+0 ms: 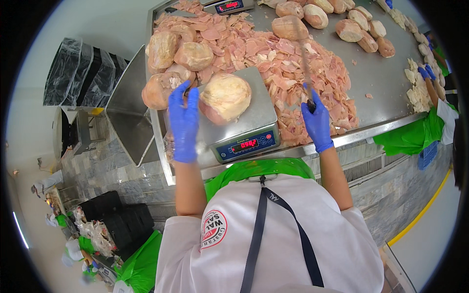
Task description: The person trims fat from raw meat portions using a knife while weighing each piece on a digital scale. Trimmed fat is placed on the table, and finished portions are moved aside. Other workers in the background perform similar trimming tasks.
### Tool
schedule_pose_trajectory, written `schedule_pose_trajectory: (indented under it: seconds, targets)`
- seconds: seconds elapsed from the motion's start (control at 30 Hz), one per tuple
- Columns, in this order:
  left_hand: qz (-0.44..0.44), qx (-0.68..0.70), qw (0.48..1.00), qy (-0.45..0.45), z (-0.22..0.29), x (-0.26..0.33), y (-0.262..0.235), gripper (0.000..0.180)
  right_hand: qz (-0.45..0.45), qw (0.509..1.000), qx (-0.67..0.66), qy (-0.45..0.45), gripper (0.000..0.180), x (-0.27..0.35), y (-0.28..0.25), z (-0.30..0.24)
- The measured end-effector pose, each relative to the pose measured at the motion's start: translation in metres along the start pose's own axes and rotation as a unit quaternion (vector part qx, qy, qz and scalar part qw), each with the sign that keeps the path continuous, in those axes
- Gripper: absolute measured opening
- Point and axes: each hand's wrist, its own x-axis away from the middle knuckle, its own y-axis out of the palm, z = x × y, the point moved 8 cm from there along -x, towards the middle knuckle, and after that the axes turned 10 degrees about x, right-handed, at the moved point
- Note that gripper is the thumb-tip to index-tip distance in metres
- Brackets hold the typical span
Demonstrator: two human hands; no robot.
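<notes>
A round, pale lump of meat [225,99] rests on the steel platform of a digital scale [266,110], whose red display is lit. Just left of it is my left hand [183,127] in a blue glove, fingers stretched out and apart, nothing held. Its fingertips overlap the edge of a meat lump [155,92] beside the scale; whether they touch it I cannot tell. My right hand [316,122], also gloved in blue, is closed round the dark handle of a knife [304,61]. The long blade points away from me, above a broad heap of thin pink meat slices [283,73].
More meat lumps [194,56] lie behind the scale, and others [349,30] sit farther right on the steel table [378,80]. A second scale [227,6] stands at the far edge. A metal chute [129,112] adjoins the left side. Co-workers' gloved hands [426,72] are at the right.
</notes>
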Motion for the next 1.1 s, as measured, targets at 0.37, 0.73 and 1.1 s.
schedule_pose_trajectory:
  seconds: [0.37, 0.73, 1.1]
  targets:
    - [-0.328, -0.193, 0.875, 0.300, 0.031, -0.047, 0.083, 0.041, -0.098, 0.992, -0.036, -0.064, 0.058, 0.002, 0.033, -0.023]
    - [-0.278, -0.069, 0.958, 0.001, 0.004, -0.001, 0.093, 0.109, -0.161, 0.985, 0.002, -0.061, 0.061, 0.037, 0.041, -0.018]
    - [-0.286, -0.064, 0.956, -0.004, 0.010, 0.006, 0.115, 0.103, -0.146, 0.982, 0.001, -0.117, 0.069, 0.046, 0.044, -0.003]
